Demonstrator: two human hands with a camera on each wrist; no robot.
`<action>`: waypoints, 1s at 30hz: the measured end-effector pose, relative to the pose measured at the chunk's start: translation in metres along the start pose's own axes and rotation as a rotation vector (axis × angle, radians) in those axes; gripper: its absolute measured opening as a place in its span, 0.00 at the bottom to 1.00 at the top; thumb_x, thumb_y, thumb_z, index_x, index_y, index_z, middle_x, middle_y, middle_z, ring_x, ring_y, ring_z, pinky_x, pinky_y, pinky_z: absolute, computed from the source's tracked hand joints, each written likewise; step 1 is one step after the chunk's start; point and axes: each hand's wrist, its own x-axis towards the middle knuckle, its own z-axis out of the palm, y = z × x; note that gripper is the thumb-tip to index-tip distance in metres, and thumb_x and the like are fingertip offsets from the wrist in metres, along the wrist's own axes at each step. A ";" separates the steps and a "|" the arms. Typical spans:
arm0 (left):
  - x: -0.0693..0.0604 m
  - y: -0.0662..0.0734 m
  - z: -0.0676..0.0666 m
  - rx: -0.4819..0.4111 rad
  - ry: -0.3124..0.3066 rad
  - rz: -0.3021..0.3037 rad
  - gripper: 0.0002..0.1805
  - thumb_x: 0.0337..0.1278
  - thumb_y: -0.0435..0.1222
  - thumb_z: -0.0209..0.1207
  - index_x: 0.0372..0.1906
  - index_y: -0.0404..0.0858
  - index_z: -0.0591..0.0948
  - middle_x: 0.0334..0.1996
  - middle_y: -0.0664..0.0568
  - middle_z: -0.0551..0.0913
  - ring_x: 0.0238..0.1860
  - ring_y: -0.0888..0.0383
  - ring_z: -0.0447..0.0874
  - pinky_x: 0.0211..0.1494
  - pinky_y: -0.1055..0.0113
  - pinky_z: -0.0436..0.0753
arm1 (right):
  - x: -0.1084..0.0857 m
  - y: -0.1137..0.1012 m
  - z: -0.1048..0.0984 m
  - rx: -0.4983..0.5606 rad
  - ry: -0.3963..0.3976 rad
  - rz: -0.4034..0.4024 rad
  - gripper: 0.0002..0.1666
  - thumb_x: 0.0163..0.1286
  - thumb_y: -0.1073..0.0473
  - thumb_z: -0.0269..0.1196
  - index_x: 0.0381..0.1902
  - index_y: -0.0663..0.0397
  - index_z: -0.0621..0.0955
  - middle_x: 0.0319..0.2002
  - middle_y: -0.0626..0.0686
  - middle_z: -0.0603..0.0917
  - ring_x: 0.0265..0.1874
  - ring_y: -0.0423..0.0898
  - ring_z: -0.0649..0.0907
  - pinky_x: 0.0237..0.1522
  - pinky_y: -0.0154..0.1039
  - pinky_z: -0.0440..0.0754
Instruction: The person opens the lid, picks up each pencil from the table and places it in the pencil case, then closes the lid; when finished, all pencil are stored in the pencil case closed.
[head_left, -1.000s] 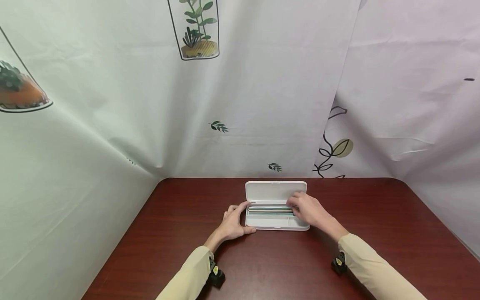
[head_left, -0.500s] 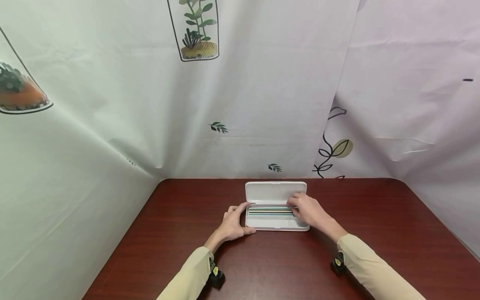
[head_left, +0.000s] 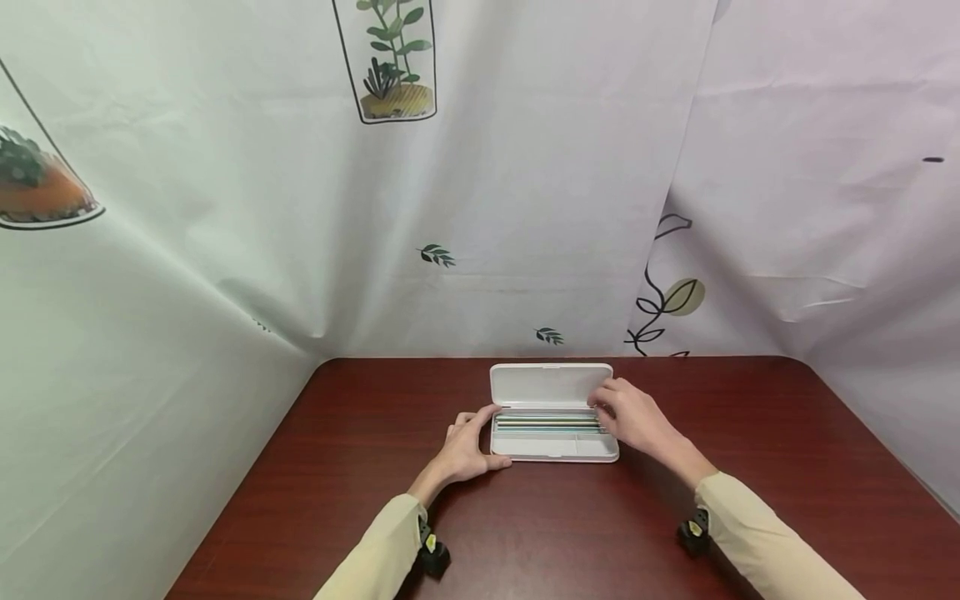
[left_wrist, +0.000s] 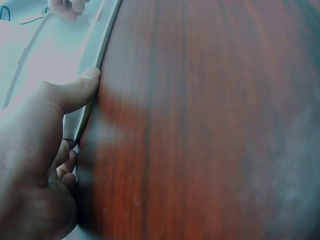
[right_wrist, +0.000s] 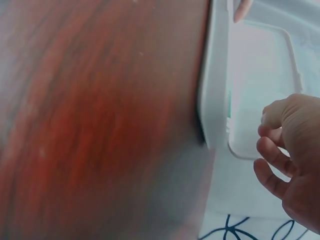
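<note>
A white pencil case [head_left: 534, 447] lies on the table with its lid [head_left: 551, 385] raised at the back. Several slim pencils [head_left: 547, 423], striped in pale green, yellow and dark tones, lie side by side in the rear compartment. My left hand [head_left: 460, 450] grips the case's left end, thumb at the front edge and fingers behind; the left wrist view shows that thumb [left_wrist: 80, 91] on the edge. Over the right end of the pencils is my right hand [head_left: 633, 418]. In the right wrist view its fingers [right_wrist: 272, 152] are loosely curled, with nothing visible between them.
The dark red wooden table [head_left: 555, 525] extends around the case. Behind it hangs a white cloth [head_left: 525, 208] printed with plants, which also closes off both sides. Small divided sections [head_left: 596, 446] occupy the case's front right.
My right hand has shifted to the right and lifted slightly, exposing more of the pencils' right ends. The left hand and the case have stayed put.
</note>
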 end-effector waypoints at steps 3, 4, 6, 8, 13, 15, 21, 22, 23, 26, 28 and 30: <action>0.000 -0.001 0.000 0.002 0.003 0.004 0.47 0.42 0.45 0.78 0.71 0.47 0.69 0.57 0.41 0.75 0.58 0.42 0.67 0.55 0.47 0.67 | -0.001 0.006 -0.007 0.041 0.079 -0.019 0.10 0.53 0.72 0.69 0.33 0.56 0.86 0.33 0.49 0.81 0.32 0.47 0.78 0.33 0.46 0.79; 0.000 -0.001 0.000 0.004 0.004 0.006 0.47 0.42 0.45 0.78 0.71 0.47 0.69 0.57 0.41 0.75 0.58 0.42 0.67 0.55 0.47 0.67 | -0.001 0.008 -0.009 0.064 0.112 -0.027 0.10 0.53 0.73 0.69 0.33 0.57 0.85 0.33 0.50 0.81 0.31 0.46 0.79 0.32 0.45 0.79; 0.000 -0.001 0.000 0.006 0.005 0.009 0.47 0.42 0.45 0.78 0.71 0.47 0.69 0.57 0.41 0.75 0.58 0.43 0.68 0.55 0.47 0.67 | -0.001 0.012 -0.014 0.124 0.178 -0.030 0.11 0.53 0.75 0.68 0.34 0.60 0.85 0.32 0.51 0.82 0.29 0.44 0.79 0.30 0.42 0.78; 0.000 -0.001 0.000 0.006 0.006 0.012 0.47 0.42 0.45 0.78 0.71 0.47 0.69 0.57 0.41 0.75 0.58 0.43 0.68 0.55 0.48 0.66 | 0.000 0.016 -0.018 0.184 0.238 -0.008 0.11 0.53 0.76 0.67 0.34 0.62 0.85 0.31 0.52 0.82 0.26 0.42 0.77 0.29 0.36 0.77; 0.000 -0.001 0.000 0.006 0.004 0.016 0.47 0.42 0.45 0.78 0.71 0.47 0.69 0.57 0.42 0.75 0.57 0.43 0.68 0.55 0.48 0.66 | 0.001 0.023 -0.026 0.257 0.324 0.082 0.11 0.56 0.78 0.65 0.37 0.64 0.85 0.32 0.52 0.82 0.25 0.41 0.78 0.28 0.28 0.74; 0.000 -0.001 0.000 0.005 0.002 0.020 0.47 0.43 0.45 0.78 0.71 0.46 0.69 0.57 0.42 0.75 0.57 0.43 0.68 0.55 0.48 0.66 | 0.002 0.025 -0.030 0.274 0.331 0.120 0.12 0.57 0.78 0.65 0.38 0.64 0.85 0.33 0.53 0.82 0.26 0.43 0.79 0.30 0.26 0.75; 0.000 -0.001 -0.001 0.001 0.003 0.027 0.47 0.43 0.45 0.78 0.72 0.46 0.69 0.57 0.42 0.76 0.58 0.43 0.68 0.56 0.48 0.65 | 0.008 0.029 -0.037 0.316 0.286 0.218 0.10 0.62 0.75 0.64 0.42 0.66 0.84 0.36 0.56 0.84 0.32 0.50 0.82 0.35 0.26 0.76; 0.001 -0.001 -0.001 0.003 0.003 0.029 0.47 0.43 0.45 0.78 0.71 0.46 0.69 0.57 0.42 0.76 0.58 0.43 0.68 0.56 0.48 0.65 | 0.009 0.030 -0.038 0.321 0.272 0.230 0.10 0.63 0.74 0.64 0.43 0.65 0.84 0.37 0.57 0.84 0.33 0.51 0.82 0.35 0.28 0.76; 0.001 -0.001 -0.001 0.003 0.005 0.031 0.47 0.43 0.45 0.78 0.71 0.45 0.69 0.57 0.42 0.76 0.58 0.44 0.68 0.56 0.47 0.65 | 0.011 0.030 -0.038 0.321 0.258 0.241 0.10 0.64 0.73 0.64 0.43 0.65 0.84 0.38 0.57 0.84 0.33 0.51 0.83 0.36 0.30 0.77; 0.001 -0.002 -0.001 0.005 0.008 0.038 0.47 0.42 0.45 0.78 0.71 0.45 0.69 0.57 0.42 0.77 0.58 0.44 0.68 0.56 0.47 0.65 | 0.016 0.032 -0.038 0.323 0.213 0.261 0.09 0.66 0.71 0.64 0.44 0.64 0.84 0.39 0.58 0.84 0.34 0.53 0.83 0.37 0.38 0.79; 0.001 -0.002 0.000 0.005 0.007 0.036 0.48 0.42 0.45 0.78 0.71 0.45 0.69 0.57 0.43 0.77 0.58 0.44 0.68 0.56 0.47 0.65 | 0.020 0.034 -0.037 0.321 0.184 0.269 0.08 0.67 0.69 0.65 0.44 0.64 0.84 0.40 0.58 0.84 0.35 0.54 0.83 0.39 0.44 0.80; 0.001 -0.002 0.000 0.008 0.008 0.035 0.48 0.42 0.45 0.78 0.71 0.45 0.69 0.57 0.43 0.77 0.58 0.44 0.68 0.56 0.48 0.65 | 0.025 0.035 -0.036 0.321 0.160 0.275 0.08 0.67 0.68 0.65 0.43 0.63 0.85 0.40 0.59 0.85 0.36 0.54 0.83 0.39 0.47 0.79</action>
